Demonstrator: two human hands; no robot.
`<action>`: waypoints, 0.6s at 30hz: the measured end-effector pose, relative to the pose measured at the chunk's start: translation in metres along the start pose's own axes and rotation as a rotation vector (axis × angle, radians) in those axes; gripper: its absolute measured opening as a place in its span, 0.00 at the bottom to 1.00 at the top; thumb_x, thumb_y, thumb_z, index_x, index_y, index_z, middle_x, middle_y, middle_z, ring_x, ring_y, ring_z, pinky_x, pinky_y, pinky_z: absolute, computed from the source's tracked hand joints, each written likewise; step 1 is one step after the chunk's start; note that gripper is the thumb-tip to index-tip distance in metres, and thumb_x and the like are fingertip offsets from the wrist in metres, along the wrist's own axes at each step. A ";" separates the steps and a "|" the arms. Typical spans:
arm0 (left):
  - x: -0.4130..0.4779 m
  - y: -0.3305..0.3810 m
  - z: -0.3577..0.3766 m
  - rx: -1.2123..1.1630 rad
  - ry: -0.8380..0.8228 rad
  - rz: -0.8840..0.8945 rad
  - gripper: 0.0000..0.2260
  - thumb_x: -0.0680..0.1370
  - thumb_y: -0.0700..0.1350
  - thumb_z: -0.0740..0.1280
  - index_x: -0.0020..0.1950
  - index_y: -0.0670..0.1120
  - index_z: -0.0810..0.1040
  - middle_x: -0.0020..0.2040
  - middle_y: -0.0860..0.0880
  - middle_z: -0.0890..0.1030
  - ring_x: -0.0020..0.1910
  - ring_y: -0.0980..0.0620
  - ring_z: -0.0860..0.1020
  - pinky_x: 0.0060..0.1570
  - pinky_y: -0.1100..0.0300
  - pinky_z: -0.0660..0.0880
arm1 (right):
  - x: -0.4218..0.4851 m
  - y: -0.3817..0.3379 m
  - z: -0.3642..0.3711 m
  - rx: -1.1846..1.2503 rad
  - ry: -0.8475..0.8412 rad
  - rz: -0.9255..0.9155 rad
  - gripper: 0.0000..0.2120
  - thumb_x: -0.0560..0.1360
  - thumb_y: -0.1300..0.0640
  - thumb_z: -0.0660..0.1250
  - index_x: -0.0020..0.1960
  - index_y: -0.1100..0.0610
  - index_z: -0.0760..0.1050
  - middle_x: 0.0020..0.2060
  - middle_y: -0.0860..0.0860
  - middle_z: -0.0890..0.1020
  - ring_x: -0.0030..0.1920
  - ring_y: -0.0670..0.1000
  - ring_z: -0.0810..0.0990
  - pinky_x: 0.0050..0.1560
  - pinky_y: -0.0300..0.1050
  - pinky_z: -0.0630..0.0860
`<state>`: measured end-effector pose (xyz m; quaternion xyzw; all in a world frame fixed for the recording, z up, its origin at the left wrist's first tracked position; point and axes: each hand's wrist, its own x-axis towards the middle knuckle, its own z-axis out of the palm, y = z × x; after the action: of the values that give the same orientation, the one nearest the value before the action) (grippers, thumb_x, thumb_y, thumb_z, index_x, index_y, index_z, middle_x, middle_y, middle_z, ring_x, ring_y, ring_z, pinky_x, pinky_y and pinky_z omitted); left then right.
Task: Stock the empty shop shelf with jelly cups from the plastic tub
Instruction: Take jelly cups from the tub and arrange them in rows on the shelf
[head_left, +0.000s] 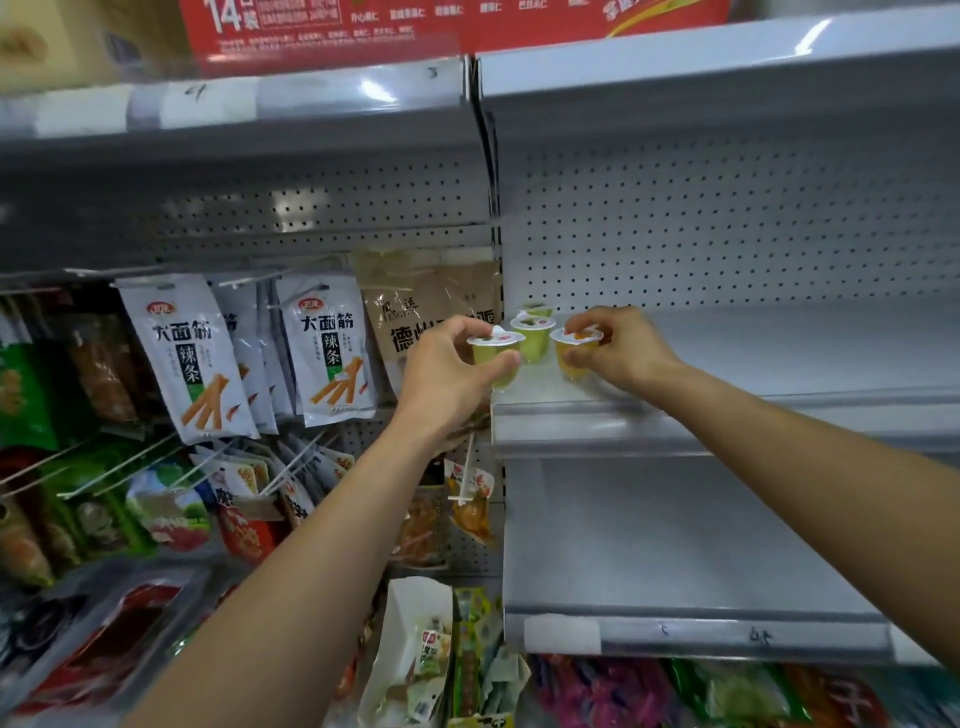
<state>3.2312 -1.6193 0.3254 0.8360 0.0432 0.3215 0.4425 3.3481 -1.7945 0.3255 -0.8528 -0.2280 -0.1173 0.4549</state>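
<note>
Two-handed placement at the shelf, head view. Your left hand (447, 369) pinches a green jelly cup (494, 339) between thumb and fingers, holding it upright at the front left corner of the grey metal shelf (753, 358). Your right hand (621, 348) grasps an orange jelly cup (561, 345), with fingertips on its foil lid and the thumb against its side. This cup is also upright and low over the shelf surface, just right of the green one. Whether either base rests on the shelf cannot be told.

Behind the two held cups, a second green cup (532, 332) stands on the shelf. A third cup (537, 310) stands behind that one, close to the perforated back panel (727, 223). The four cups cluster near the shelf's left end.

In the bay to your left, white spicy-strip packets (327, 348) hang from pegs, and a brown packet (415, 306) hangs beside them. A lower shelf (675, 561) lies beneath the one being stocked, with mixed snack bags (727, 691) below that.
</note>
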 end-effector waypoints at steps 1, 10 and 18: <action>0.000 0.000 0.001 0.001 -0.001 -0.005 0.16 0.70 0.51 0.77 0.56 0.52 0.80 0.44 0.55 0.79 0.41 0.60 0.75 0.41 0.66 0.74 | 0.001 0.001 0.000 -0.005 -0.010 0.005 0.16 0.69 0.58 0.76 0.56 0.51 0.81 0.53 0.52 0.82 0.52 0.52 0.80 0.58 0.45 0.76; 0.001 0.003 0.011 0.006 -0.036 -0.024 0.20 0.67 0.53 0.79 0.57 0.53 0.80 0.48 0.53 0.81 0.48 0.53 0.79 0.51 0.53 0.79 | -0.029 -0.030 -0.015 -0.345 -0.130 -0.423 0.31 0.69 0.50 0.74 0.69 0.40 0.68 0.67 0.48 0.69 0.68 0.50 0.61 0.68 0.50 0.62; 0.000 0.012 0.015 -0.050 -0.034 -0.021 0.19 0.66 0.50 0.80 0.51 0.52 0.76 0.49 0.51 0.81 0.49 0.54 0.79 0.50 0.57 0.78 | -0.031 -0.037 -0.001 -0.271 -0.141 -0.544 0.23 0.71 0.52 0.74 0.64 0.46 0.75 0.59 0.48 0.79 0.59 0.47 0.76 0.60 0.50 0.74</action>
<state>3.2375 -1.6369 0.3286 0.8296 0.0366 0.3037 0.4671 3.3028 -1.7866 0.3397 -0.8195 -0.4611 -0.2049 0.2718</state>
